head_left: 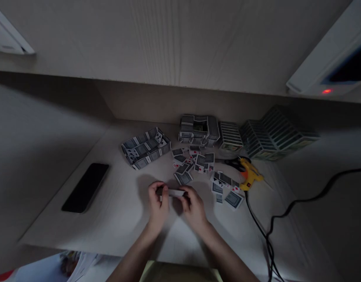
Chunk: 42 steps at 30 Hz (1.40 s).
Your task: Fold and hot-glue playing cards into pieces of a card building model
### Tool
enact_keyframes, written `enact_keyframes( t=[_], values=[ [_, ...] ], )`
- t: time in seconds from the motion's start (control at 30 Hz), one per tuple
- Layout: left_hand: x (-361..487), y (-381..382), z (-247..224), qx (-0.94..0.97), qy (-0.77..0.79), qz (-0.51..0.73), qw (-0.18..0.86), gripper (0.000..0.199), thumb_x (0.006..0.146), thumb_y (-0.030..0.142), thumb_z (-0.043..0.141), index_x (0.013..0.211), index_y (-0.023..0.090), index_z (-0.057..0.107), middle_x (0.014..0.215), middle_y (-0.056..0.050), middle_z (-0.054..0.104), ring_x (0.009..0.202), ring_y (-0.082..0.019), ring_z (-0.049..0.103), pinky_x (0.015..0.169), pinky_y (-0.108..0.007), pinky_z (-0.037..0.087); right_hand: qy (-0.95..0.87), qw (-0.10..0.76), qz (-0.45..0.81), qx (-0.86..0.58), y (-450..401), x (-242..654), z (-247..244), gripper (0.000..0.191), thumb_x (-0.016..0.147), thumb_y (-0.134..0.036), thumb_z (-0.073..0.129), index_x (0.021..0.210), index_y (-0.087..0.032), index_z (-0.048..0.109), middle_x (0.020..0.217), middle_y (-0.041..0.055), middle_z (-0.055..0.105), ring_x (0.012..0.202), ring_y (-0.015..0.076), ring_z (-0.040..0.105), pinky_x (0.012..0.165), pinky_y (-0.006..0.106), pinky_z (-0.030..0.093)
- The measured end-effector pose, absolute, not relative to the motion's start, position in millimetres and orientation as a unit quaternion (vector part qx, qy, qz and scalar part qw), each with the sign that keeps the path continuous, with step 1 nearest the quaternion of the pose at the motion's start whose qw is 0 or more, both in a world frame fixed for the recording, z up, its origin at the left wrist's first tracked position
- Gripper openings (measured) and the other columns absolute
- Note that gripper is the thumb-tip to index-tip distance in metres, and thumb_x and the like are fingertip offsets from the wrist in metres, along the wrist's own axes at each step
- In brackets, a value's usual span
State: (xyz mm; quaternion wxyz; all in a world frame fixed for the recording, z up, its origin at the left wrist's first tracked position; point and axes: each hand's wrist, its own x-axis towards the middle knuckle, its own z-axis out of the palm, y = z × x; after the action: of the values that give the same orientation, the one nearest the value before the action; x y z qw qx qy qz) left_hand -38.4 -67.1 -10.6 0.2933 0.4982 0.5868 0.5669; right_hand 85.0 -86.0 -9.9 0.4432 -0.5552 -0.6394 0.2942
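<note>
Low over the middle of the table, my left hand (158,201) and my right hand (194,205) pinch the two ends of a thin, pale folded card piece (176,192). Its edge faces the camera, so its printed face is hidden. Just beyond my hands lie scattered playing cards (184,178), some face down with blue-grey backs, some showing red or black suits. More cards (233,199) lie to the right of my right hand. An open tray built of cards (147,148) rests behind my left hand.
A box-like card structure (198,129) and stepped card structures (261,137) stand along the back. At right lies a yellow glue gun (251,174) with a black cable (306,199). A black phone (85,188) lies at left. An overhead shelf (168,47) spans the top.
</note>
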Motion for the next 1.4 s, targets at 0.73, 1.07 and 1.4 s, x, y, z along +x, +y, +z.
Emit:
enact_keyframes(
  t=[0.73, 1.07, 1.4],
  values=[
    [-38, -67, -5, 0.537, 0.591, 0.507, 0.326, 0.022, 0.087, 0.034, 0.040, 0.103, 0.020, 0.043, 0.097, -0.006, 0.052, 0.089, -0.016, 0.051, 0.083, -0.033, 0.040, -0.635, 0.406, 0.329, -0.570, -81, 86, -2, 0.037, 0.087, -0.032, 0.042, 0.118, -0.014, 0.046, 0.104, 0.0124, 0.063, 0.087, 0.0188, 0.061, 0.076, 0.031, 0.049],
    [-55, -65, 13, 0.698, 0.511, 0.382, 0.326, 0.033, 0.075, 0.018, 0.052, 0.107, 0.022, 0.050, 0.105, -0.006, 0.048, 0.103, -0.019, 0.048, 0.088, -0.035, 0.043, -0.693, 0.353, 0.268, -0.569, -78, 84, -11, 0.039, 0.081, -0.013, 0.036, 0.120, -0.012, 0.042, 0.106, 0.0154, 0.062, 0.094, 0.0239, 0.061, 0.077, 0.038, 0.049],
    [-94, -50, 14, 0.586, 0.605, 0.393, 0.370, 0.040, 0.073, 0.028, 0.056, 0.113, 0.021, 0.055, 0.112, -0.007, 0.062, 0.099, -0.021, 0.058, 0.086, -0.036, 0.046, -0.677, 0.382, 0.292, -0.557, -79, 86, -7, 0.046, 0.083, -0.021, 0.045, 0.126, -0.016, 0.034, 0.104, 0.0093, 0.062, 0.074, 0.0156, 0.061, 0.069, 0.029, 0.050]
  ],
)
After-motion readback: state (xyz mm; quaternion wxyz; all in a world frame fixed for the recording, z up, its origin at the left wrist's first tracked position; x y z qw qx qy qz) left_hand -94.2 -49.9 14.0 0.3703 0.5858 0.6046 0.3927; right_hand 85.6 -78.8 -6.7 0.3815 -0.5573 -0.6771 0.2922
